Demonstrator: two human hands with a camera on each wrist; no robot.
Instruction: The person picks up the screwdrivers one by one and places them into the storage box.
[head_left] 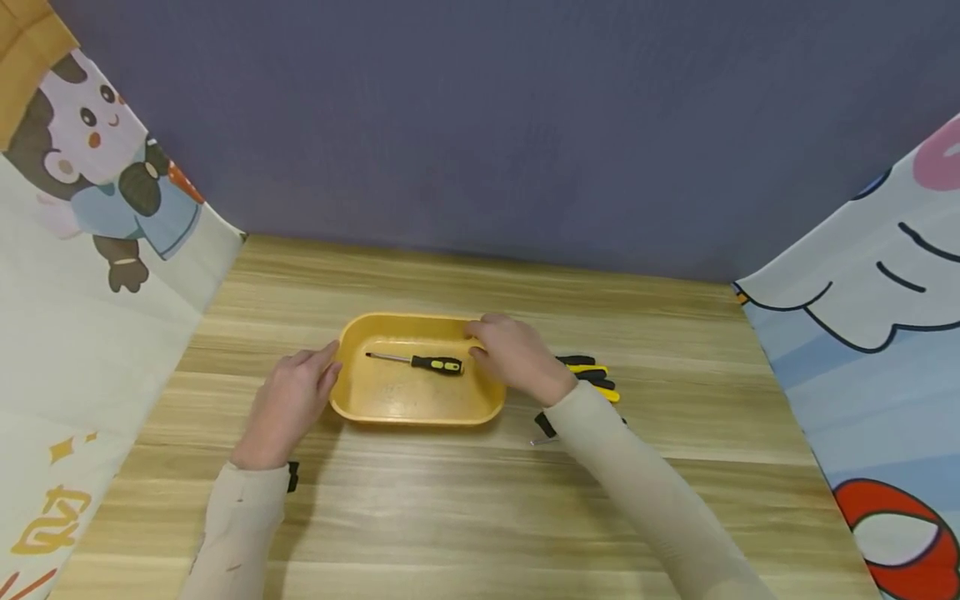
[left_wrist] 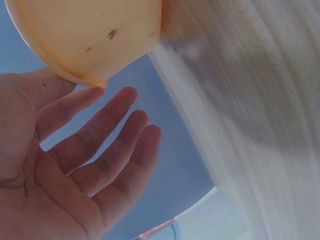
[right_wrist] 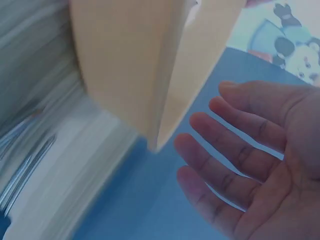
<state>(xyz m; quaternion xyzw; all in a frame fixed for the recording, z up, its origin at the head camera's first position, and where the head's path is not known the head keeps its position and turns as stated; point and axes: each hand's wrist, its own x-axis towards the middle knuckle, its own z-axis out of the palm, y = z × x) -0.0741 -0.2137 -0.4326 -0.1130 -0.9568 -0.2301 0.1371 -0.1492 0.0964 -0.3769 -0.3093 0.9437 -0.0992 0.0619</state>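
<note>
A yellow plastic tray (head_left: 397,408) sits on the wooden table, with a black and yellow screwdriver (head_left: 435,364) lying inside it. At its left end, my left hand (head_left: 288,400) pinches the rim between thumb and index finger; the other fingers (left_wrist: 120,160) extend free below. My right hand (head_left: 517,354) is by the tray's right end. In the right wrist view, its loosely bent fingers (right_wrist: 225,175) stand apart from the tray wall (right_wrist: 120,65) and hold nothing.
Right of the tray lie several black and yellow handled tools (head_left: 596,379). Another tool with a black part (head_left: 545,425) and a metal tip is partly hidden under the right forearm. A dark blue panel (head_left: 480,125) stands behind the table; printed cloths flank both sides.
</note>
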